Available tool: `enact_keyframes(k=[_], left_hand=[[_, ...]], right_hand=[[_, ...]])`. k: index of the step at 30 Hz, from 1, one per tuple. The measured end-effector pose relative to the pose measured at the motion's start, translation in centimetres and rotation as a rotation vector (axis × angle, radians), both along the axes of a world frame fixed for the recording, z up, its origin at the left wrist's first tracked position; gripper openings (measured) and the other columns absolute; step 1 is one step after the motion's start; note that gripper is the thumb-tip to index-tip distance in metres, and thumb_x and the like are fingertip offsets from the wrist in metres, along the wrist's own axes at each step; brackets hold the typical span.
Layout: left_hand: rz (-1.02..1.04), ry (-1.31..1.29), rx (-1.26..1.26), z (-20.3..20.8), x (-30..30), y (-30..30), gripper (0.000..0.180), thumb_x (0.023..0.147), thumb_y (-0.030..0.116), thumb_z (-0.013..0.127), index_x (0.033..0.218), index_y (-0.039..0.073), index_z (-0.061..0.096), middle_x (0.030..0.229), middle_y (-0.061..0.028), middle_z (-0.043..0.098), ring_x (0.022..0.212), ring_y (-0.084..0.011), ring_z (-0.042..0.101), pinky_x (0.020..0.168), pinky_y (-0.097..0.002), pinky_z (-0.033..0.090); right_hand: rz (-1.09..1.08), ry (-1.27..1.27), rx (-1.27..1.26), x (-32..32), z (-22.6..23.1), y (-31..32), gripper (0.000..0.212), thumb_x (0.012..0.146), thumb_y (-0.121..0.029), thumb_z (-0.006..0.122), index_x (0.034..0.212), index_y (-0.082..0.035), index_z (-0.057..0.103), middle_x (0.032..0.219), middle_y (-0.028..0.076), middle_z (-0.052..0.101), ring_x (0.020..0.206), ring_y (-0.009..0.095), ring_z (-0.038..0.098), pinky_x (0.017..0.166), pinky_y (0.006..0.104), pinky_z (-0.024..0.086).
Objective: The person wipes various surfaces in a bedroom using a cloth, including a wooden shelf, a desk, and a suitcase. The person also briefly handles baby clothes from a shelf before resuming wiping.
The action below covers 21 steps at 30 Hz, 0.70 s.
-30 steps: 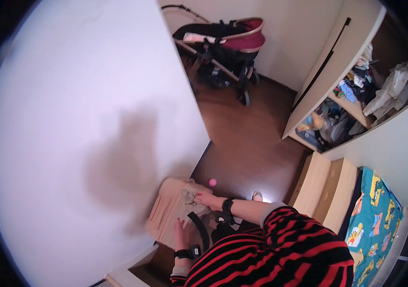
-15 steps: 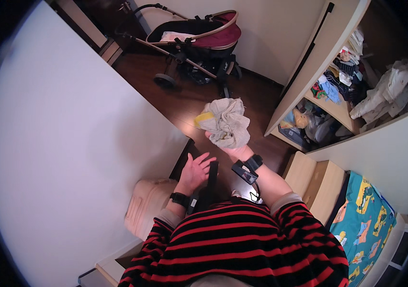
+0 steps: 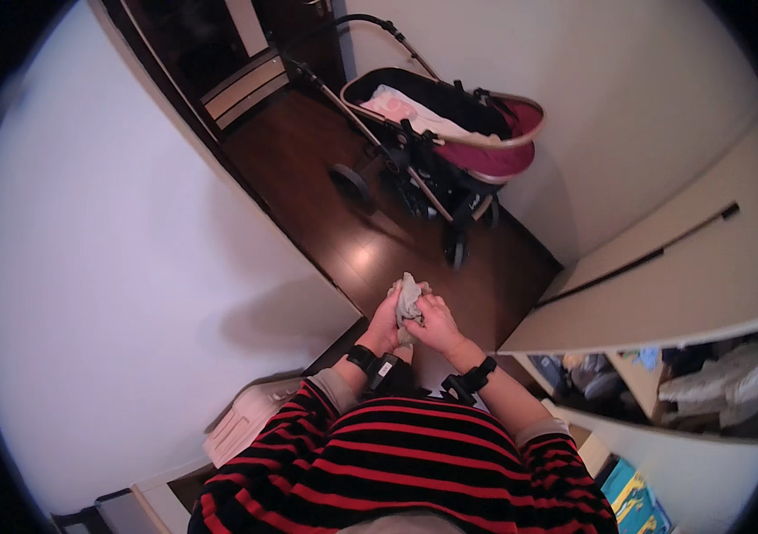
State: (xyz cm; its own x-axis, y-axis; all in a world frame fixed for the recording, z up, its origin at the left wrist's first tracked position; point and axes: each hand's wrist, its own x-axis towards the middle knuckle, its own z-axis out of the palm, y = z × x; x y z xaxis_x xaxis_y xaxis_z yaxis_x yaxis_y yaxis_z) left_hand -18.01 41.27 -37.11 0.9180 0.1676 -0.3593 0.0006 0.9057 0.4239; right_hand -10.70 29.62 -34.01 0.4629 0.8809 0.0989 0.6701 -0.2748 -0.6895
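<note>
A crumpled grey-beige cloth (image 3: 409, 296) is bunched between my two hands, in front of my body. My left hand (image 3: 382, 326) wraps it from the left side, palm against the fabric. From the right, my right hand (image 3: 438, 326) grips it with curled fingers. A bit of the cloth sticks up above the fingers and some hangs below them; the rest is hidden in my hands. Both wrists wear black straps with small devices.
A stroller (image 3: 450, 133) with a dark red hood and a pink-and-white cloth inside stands ahead on the dark wood floor (image 3: 294, 165). A white wall (image 3: 121, 249) runs along the left, near a pink suitcase (image 3: 250, 416). An open wardrobe (image 3: 637, 378) with clothes is at right.
The cloth, earlier spread loosely over my right hand, is now bunched small and closer to me. My left hand has closed on it too. The view has turned toward the stroller and left.
</note>
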Motion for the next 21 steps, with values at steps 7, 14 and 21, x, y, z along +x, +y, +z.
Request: enact_keyframes(k=[7, 14, 21], left_hand=[[-0.013, -0.124, -0.055, 4.9, 11.3, 12.5, 0.050, 0.097, 0.054, 0.035, 0.112, 0.012, 0.059, 0.105, -0.0065, 0.065, 0.095, -0.0219, 0.064, 0.086, -0.0376, 0.052], [0.070, -0.106, -0.105, 6.5, 16.8, 16.2, 0.057, 0.096, 0.058, 0.031, 0.126, 0.013, 0.050, 0.120, -0.0054, 0.057, 0.110, -0.0221, 0.054, 0.097, -0.0398, 0.044], [0.116, -0.115, 0.039, 7.7, 24.6, 23.7, 0.047, 0.100, 0.040, 0.038, 0.137, 0.011, 0.038, 0.133, -0.0106, 0.048, 0.122, -0.0266, 0.047, 0.104, -0.0477, 0.036]], right_hand=[[-0.004, -0.289, 0.217, 10.2, 7.7, 9.5, 0.073, 0.066, -0.020, 0.079, 0.132, -0.015, 0.050, 0.141, 0.020, 0.037, 0.124, 0.039, 0.040, 0.099, 0.0412, 0.040], [0.077, -0.184, 0.302, 20.1, 4.5, 18.0, 0.059, 0.064, -0.011, 0.074, 0.120, -0.015, 0.055, 0.119, 0.013, 0.051, 0.090, 0.036, 0.060, 0.076, 0.0413, 0.052], [-0.027, -0.051, 0.228, 33.5, 0.7, 28.9, 0.052, 0.068, -0.015, 0.070, 0.118, -0.015, 0.056, 0.110, 0.013, 0.054, 0.091, 0.035, 0.059, 0.075, 0.0414, 0.052]])
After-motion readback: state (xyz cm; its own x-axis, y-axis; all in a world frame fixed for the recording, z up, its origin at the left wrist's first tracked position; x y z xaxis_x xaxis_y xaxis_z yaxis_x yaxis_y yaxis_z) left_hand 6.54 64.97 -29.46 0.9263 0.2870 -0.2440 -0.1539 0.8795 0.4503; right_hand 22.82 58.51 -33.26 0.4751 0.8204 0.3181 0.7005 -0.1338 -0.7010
